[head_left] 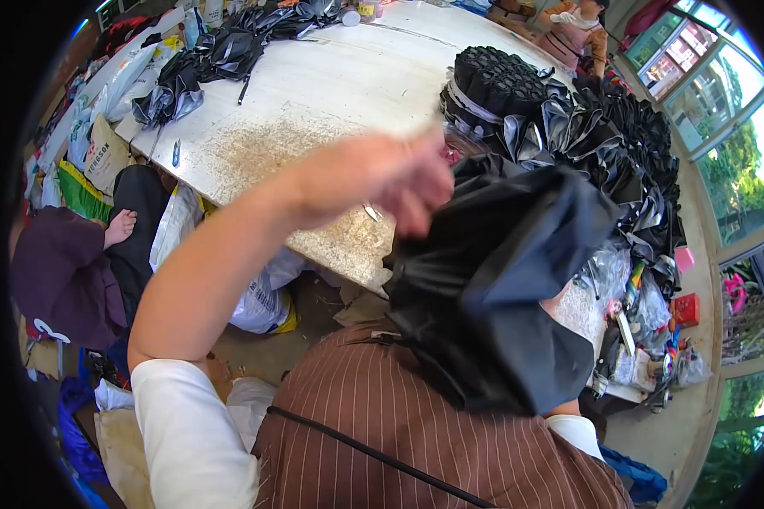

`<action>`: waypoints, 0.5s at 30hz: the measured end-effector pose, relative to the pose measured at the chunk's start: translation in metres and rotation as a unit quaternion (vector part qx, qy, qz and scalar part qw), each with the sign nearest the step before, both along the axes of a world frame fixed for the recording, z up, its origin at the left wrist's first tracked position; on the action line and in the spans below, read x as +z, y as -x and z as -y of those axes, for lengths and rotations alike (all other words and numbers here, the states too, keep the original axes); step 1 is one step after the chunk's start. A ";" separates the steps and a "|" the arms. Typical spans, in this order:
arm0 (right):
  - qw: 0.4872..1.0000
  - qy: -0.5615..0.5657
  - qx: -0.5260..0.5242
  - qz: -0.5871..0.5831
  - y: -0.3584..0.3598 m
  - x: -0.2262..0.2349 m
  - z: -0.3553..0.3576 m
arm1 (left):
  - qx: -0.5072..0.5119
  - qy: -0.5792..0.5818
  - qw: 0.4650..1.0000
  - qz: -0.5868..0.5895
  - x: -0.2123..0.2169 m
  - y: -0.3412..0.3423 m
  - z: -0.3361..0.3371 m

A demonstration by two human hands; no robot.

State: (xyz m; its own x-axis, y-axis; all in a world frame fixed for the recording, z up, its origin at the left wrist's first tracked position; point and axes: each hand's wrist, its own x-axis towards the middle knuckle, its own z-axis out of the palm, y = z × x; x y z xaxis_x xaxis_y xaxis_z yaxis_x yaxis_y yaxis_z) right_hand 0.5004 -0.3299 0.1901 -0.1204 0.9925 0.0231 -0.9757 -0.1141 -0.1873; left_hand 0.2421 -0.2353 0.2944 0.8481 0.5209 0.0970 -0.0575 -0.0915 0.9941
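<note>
In front of my chest is a black umbrella [492, 288], its cloth loose and bunched, smeared a little by motion. My right hand [557, 299] is behind it and holds it up; only a sliver of skin shows past the cloth, and its fingers are hidden. My left hand [412, 182] is raised over the table by the umbrella's upper left side. Its fingers look bent but are blurred, and whether they touch the cloth I cannot tell. Beneath that hand a small shiny metal tool [373, 213] lies on the table.
More black umbrellas [620, 161] are heaped on the white table [356, 76] at right, beside a tied round bundle [501, 81]. Others [221, 55] lie far left. A small blue-handled tool [176, 153] rests near the left edge. One person [72, 271] sits left, another [573, 34] far right.
</note>
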 end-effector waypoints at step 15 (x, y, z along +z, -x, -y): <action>-0.187 -0.072 -0.532 0.823 0.039 0.073 0.009 | 0.295 -0.093 0.949 0.055 -0.042 -0.006 -0.007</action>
State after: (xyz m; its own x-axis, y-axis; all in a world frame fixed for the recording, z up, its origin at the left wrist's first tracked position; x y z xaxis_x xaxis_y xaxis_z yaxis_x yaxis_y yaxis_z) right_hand 0.4612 -0.3392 0.2628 -0.1991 0.4316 0.8798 0.8898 -0.2966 0.3468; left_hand 0.2481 -0.2285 0.2526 0.3930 0.8675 0.3051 -0.0432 -0.3140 0.9484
